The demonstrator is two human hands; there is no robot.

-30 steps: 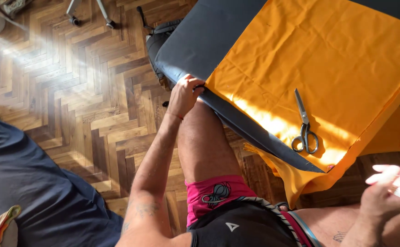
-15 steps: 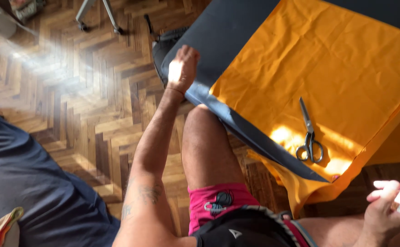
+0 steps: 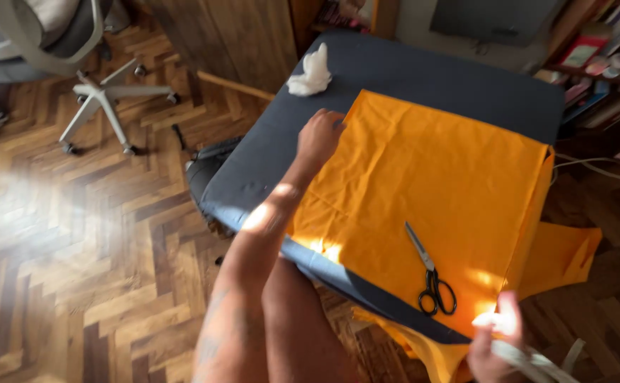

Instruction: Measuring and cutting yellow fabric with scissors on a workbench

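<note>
The left hand (image 3: 320, 135), fingers loosely curled, rests at the far-left edge of the flat orange cotton cloth (image 3: 437, 191) (black-handled steel scissors (image 3: 429, 273) lie nearer the right hand (image 3: 498, 340), gripping pale strips).

Herringbone wood floor (image 3: 76, 234) seen at 9 o'clock, sun glare across it. White swivel-chair base (image 3: 108, 96) w/ castors at 10 o'clock, grey seat above. White crumpled cloth (image 3: 310, 73) laid on dark table (image 3: 423, 67) at 12 o'clock. Black-handled scissors (image 3: 429, 276) at 5 o'clock, blades shut. Bookshelf (image 3: 593, 57) w/ small items at 2 o'clock. White cable (image 3: 600, 170) at 3 o'clock.
</note>
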